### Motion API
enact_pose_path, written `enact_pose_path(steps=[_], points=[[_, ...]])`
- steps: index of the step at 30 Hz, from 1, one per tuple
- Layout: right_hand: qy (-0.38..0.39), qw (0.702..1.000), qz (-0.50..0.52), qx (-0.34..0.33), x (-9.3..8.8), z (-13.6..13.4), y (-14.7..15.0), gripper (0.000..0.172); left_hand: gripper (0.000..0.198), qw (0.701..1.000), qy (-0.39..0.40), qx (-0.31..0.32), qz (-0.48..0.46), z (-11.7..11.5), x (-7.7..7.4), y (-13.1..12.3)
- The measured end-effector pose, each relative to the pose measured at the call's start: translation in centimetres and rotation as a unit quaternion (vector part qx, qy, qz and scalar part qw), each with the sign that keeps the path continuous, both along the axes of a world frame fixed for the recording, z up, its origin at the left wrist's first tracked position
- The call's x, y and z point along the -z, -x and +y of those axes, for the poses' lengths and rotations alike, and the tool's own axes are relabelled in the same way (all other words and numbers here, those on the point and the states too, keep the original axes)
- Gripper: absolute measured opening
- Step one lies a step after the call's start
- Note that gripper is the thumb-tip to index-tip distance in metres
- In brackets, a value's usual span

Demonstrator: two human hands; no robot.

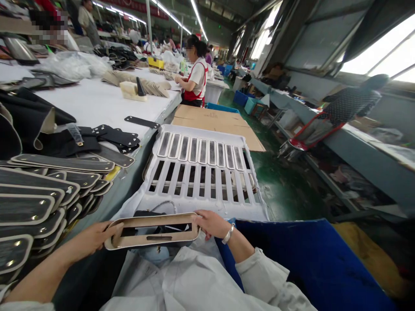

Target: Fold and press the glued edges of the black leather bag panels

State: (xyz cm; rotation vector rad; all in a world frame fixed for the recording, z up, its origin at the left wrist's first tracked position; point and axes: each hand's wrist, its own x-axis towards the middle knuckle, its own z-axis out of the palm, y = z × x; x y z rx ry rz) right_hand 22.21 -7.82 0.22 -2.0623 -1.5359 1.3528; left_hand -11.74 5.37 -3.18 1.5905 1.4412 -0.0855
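A long beige frame-like piece (pixel 136 222) with rounded ends and slot-shaped openings is held level above my lap. My left hand (pixel 94 237) grips its left end, thumb over the rim. At the opposite end, the fingers of my right hand (pixel 212 223) close round the edge. Just beyond it stands a white slotted rack (pixel 201 209), with a row of dark oblong strips (pixel 202 151) with pale borders lying across its far half. Piled near my left hand are dark oblong leather-like pieces (pixel 26 211) with pale edges and gold studs.
A white-topped table (pixel 87 97) runs along the left, bearing black pieces (pixel 118 138) and plastic bags (pixel 74 65). To my right is a blue bin (pixel 301 259). Cardboard (pixel 210 117) lies past the rack. One co-worker (pixel 197 80) works at the table; another person (pixel 350 103) is at the right.
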Motion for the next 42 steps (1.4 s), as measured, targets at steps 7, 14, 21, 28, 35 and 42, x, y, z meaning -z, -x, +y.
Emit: enact_pose_path(steps=[7,14,21,28,35,42], points=[[-0.003,0.997,0.033,0.075,0.7,-1.1,0.2,0.052,0.058,0.995,-0.045,-0.088,0.009,-1.7,-1.0,0.9],[-0.068,0.98,-0.181,-0.044,0.6,-0.1,2.2,0.036,0.067,0.977,-0.064,-0.192,-0.072,-0.5,-1.1,1.1],[-0.045,0.964,-0.24,-0.108,1.0,1.2,1.5,0.035,0.047,0.978,-0.208,0.017,-0.031,-1.0,-1.6,0.2],[-0.037,0.96,-0.236,-0.149,1.2,2.0,1.2,0.036,0.041,0.953,-0.258,0.155,0.039,1.0,-0.9,-0.6],[-0.049,0.966,-0.209,-0.146,1.5,1.7,0.7,0.039,0.04,0.969,-0.209,0.129,-0.012,0.9,-1.8,0.0],[-0.063,0.981,-0.152,-0.106,1.7,1.4,0.5,0.043,0.035,0.994,-0.067,0.022,0.081,-1.6,-1.5,0.5]])
